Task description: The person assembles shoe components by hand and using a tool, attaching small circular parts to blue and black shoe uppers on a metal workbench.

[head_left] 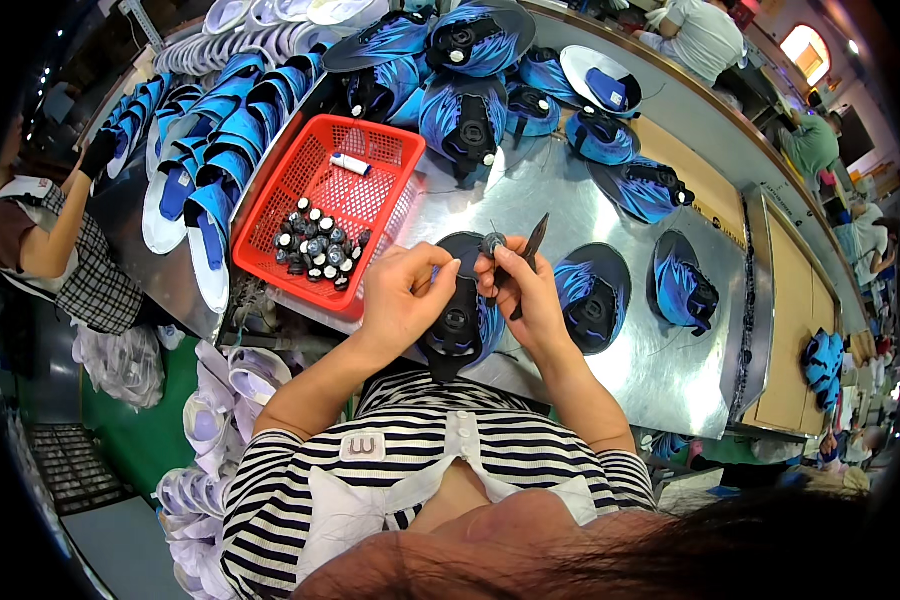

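My right hand (523, 290) holds a small round dark dial (492, 243) between thumb and fingertips, with a thin wire sticking up from it. The same hand has a black pointed tool (536, 240) tucked in it; whether it is tweezers or snips I cannot tell. Just left of it, my left hand (407, 297) is closed in a pinch, and what it holds, if anything, is too small to make out. Under both hands lies a blue and black shoe upper (457, 325) on the metal table, partly hidden by them.
Left of my hands, a red plastic basket (315, 290) holds several small dials (320, 243) and a white marker (350, 164). More blue uppers (592, 295) lie on the metal table (650, 375) to the right and back. Blue-and-white shoes (210, 215) stand in rows at left, beside another person (55, 235).
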Available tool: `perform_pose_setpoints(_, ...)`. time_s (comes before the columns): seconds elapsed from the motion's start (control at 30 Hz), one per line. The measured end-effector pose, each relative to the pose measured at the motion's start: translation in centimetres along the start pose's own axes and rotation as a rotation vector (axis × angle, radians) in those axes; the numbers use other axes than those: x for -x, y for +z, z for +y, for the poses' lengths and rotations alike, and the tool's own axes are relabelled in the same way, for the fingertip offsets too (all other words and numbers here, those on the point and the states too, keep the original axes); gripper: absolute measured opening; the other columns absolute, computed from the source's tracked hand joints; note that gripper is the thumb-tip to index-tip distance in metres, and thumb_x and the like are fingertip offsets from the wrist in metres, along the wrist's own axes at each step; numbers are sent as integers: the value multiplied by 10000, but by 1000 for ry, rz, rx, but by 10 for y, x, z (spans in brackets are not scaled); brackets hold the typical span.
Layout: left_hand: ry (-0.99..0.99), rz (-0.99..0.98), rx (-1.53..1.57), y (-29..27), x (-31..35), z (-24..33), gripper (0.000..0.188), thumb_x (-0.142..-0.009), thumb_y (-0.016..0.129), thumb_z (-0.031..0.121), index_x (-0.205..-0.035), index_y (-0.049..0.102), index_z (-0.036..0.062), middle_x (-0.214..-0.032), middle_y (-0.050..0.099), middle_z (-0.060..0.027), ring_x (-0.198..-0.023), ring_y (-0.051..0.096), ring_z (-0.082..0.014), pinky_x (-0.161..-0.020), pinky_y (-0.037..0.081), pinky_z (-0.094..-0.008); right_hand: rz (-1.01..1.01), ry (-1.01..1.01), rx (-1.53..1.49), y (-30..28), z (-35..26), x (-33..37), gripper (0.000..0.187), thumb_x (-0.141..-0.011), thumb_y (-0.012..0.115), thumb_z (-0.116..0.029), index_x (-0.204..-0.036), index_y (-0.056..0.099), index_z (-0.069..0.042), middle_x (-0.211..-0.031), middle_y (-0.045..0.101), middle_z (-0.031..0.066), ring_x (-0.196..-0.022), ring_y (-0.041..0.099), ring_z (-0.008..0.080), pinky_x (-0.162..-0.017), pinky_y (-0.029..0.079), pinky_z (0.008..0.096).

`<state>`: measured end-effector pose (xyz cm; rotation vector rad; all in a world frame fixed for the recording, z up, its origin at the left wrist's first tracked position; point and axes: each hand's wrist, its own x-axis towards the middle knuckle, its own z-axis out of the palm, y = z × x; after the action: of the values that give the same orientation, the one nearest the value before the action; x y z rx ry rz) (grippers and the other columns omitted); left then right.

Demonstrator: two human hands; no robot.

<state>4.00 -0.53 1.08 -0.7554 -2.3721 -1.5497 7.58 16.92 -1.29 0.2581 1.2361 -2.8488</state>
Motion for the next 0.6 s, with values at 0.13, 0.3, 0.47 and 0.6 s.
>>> perform_pose_setpoints(0.13,255,19,-119,0,-2,3,98,-706,671,-4,-713,597,60,-574,503,1,-572,512,-184,-769,378,-351,-11,51,-59,-4,1,-1,147,-901,604,-116,-1006,535,-39,-851,641,116,-707,580,155,-624,445,281)
perform_pose_setpoints(0.3,309,19,-178,0,-3,2,109,-692,674,3,-695,585,67,-603,517,6,-638,535,-171,-824,383,-366,-8,92,-104,-8,4,-1,143,-899,606,-109,-1003,533,-44,-846,638,118,-703,578,163,-619,445,291)
perform_pose_setpoints(0.47,320,-13,-151,5,-4,-1,116,-682,672,4,-688,575,69,-613,520,7,-666,546,-169,-848,383,-382,16,104,-100,-7,3,1,130,-901,605,-104,-989,524,-51,-839,635,123,-693,573,173,-612,442,305)
perform_pose_setpoints(0.6,357,-39,-190,0,-3,-2,102,-686,679,32,-698,589,77,-643,545,6,-706,560,-167,-836,383,-382,-27,131,-139,-9,4,-3,139,-899,607,-108,-987,518,-47,-824,630,123,-673,563,178,-610,452,301)
